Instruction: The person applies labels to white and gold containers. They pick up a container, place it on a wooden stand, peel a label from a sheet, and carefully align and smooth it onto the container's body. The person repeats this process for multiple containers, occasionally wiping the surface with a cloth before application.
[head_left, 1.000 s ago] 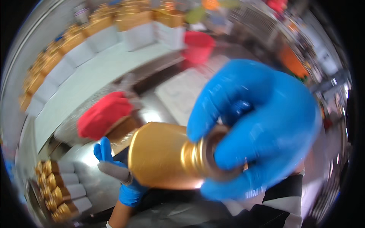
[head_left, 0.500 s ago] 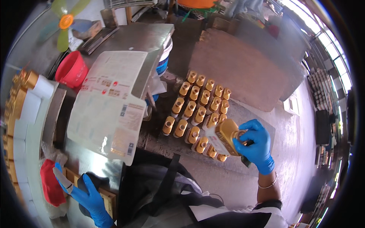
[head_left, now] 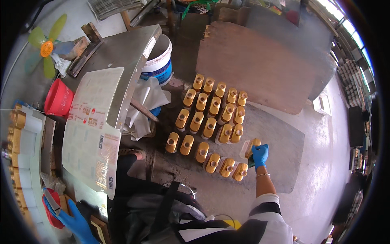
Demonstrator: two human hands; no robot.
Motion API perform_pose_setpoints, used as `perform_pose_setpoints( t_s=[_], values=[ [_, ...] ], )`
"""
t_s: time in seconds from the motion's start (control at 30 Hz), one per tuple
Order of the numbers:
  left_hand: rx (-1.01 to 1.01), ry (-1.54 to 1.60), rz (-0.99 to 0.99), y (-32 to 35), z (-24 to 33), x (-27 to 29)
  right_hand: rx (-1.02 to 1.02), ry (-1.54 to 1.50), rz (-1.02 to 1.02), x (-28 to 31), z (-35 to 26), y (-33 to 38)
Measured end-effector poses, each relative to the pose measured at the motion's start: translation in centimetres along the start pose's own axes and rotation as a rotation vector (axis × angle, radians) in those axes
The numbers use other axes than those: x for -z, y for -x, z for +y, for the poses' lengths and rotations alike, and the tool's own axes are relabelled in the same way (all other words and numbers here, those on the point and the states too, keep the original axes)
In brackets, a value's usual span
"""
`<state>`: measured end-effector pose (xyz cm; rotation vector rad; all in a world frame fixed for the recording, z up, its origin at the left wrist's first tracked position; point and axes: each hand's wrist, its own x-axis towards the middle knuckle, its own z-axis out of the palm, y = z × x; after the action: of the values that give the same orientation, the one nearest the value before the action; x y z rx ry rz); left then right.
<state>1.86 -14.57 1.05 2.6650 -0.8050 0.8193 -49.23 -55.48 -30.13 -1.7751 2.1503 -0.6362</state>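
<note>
bottles of golden plastic with round necks (head_left: 211,118) are stood in rows on a grey floor mat (head_left: 280,142), just below a brown wooden board (head_left: 260,61). at the four o'clock edge of the block, a golden bottle with a clear sleeve (head_left: 248,147) is gripped by the right hand (head_left: 260,155), blue-gloved, fingers curled shut around it. the bottle is judged to be at the point of being set down beside the rows; a level lowering into the gap at the row's end, then a release, would be called for. at seven o'clock, the left hand (head_left: 75,219), also blue-gloved, is closed on a small grey blade-like tool (head_left: 52,201), near a long printed label sheet (head_left: 95,130).
</note>
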Motion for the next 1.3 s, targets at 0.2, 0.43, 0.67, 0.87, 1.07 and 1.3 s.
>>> perform_pose_setpoints(
  t_s=[0.2,0.43,0.67,0.87,1.07,1.3],
  values=[
    [0.018,-0.116,0.033,1.0,0.7,1.7,-0.080,0.091,-0.159,-6.3,4.6,-1.7],
    [0.058,-0.112,-0.077,1.3,3.0,3.1,-0.054,0.159,-0.252,-8.3,5.3,-3.7],
    [-0.035,0.047,-0.111,-0.5,5.4,4.7,0.173,-0.180,-0.037,-8.8,6.5,-3.5],
    [-0.114,0.294,-0.170,-4.2,0.7,4.7,0.240,0.021,-0.530,-5.5,-7.3,-3.7],
    [-0.285,0.597,-0.283,-18.1,3.7,-3.5,0.582,0.190,-0.654,-0.4,-18.9,-0.8],
    [-0.188,0.581,-0.434,-36.3,-4.4,-26.8,0.594,-0.099,-0.854,1.2,-26.8,6.2]
  ],
)
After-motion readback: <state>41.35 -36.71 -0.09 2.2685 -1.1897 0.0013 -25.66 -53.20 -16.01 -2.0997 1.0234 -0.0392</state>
